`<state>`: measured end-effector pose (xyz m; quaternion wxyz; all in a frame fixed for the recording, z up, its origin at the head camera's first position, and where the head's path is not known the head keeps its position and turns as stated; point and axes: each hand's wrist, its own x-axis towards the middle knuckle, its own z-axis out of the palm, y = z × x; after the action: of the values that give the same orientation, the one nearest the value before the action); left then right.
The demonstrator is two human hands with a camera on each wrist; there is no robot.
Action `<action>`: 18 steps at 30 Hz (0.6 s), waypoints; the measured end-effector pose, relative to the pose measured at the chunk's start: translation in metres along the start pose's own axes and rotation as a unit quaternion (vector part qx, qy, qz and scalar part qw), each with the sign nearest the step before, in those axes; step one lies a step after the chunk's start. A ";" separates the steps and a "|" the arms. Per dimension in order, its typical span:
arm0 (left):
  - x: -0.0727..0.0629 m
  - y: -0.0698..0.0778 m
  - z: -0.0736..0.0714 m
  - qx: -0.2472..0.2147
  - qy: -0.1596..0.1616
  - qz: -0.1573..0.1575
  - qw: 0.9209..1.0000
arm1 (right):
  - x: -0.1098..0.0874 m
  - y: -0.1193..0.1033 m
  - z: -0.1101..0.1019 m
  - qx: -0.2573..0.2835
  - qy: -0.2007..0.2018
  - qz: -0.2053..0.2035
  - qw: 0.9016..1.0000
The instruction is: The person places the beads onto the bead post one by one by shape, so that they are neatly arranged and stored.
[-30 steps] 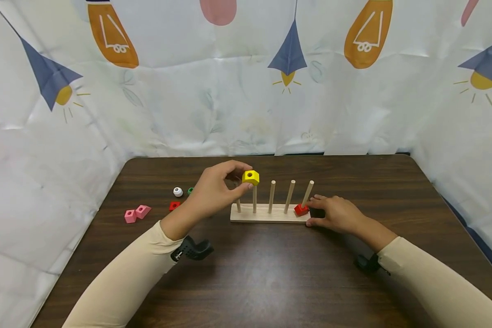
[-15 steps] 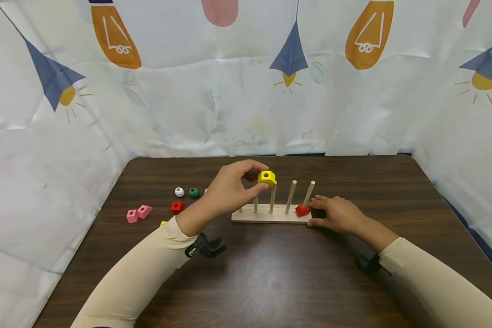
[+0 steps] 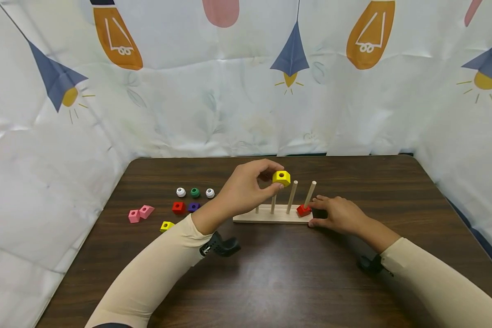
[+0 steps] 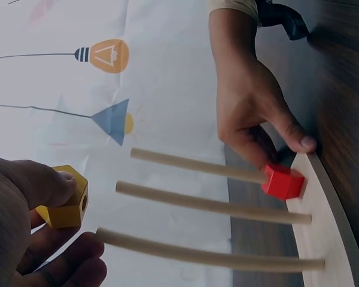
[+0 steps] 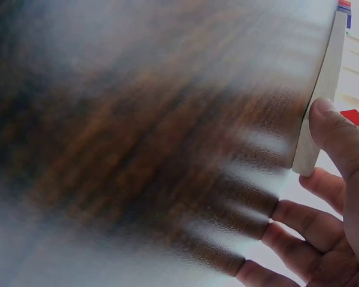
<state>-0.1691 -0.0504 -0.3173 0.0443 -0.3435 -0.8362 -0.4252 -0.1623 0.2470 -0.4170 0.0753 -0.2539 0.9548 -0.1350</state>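
Note:
Between thumb and fingers, my left hand (image 3: 250,189) pinches a yellow pentagon-shaped bead (image 3: 281,178) with a hole through it. In the head view the bead is up at peg-top height, left of the last two pegs. The left wrist view has this yellow bead (image 4: 66,215) just off the peg tips. A wooden peg stand (image 3: 266,219) lies below, its leftmost pegs hidden by the left hand. A red bead (image 3: 304,210) sits low on the rightmost peg. My right hand (image 3: 340,216) holds the stand's right end, thumb (image 5: 330,122) on the front edge.
Left of the stand lie two pink beads (image 3: 140,213), white and green round beads (image 3: 194,192), a red cube (image 3: 178,208), a purple bead (image 3: 193,207) and another yellow bead (image 3: 166,226). A patterned cloth (image 3: 246,105) hangs behind the dark table (image 3: 270,282).
My left hand has moved right along the pegs with the yellow bead, uncovering the beads on the left. The right hand stays at the stand's end.

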 end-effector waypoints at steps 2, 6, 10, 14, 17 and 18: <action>0.002 0.001 0.003 0.000 -0.002 0.003 1.000 | 0.000 0.000 0.000 0.000 -0.002 -0.001 1.000; 0.006 0.003 0.009 -0.007 -0.003 0.003 1.000 | 0.000 0.001 0.000 0.002 -0.004 0.000 1.000; 0.011 0.004 0.014 -0.018 -0.001 0.001 1.000 | 0.001 0.001 0.000 0.002 -0.007 0.004 1.000; 0.016 0.007 0.017 -0.021 -0.004 0.002 1.000 | 0.001 0.002 0.000 0.004 -0.008 0.003 1.000; 0.020 0.010 0.020 -0.022 -0.007 0.000 1.000 | 0.002 0.003 0.000 0.007 -0.008 0.003 1.000; 0.021 0.011 0.021 -0.023 -0.008 0.000 1.000 | 0.002 0.003 0.000 0.008 -0.008 0.003 1.000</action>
<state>-0.1734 -0.0191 -0.3157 0.0293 -0.3476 -0.8267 -0.4415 -0.1649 0.2484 -0.4182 0.0856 -0.2520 0.9537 -0.1403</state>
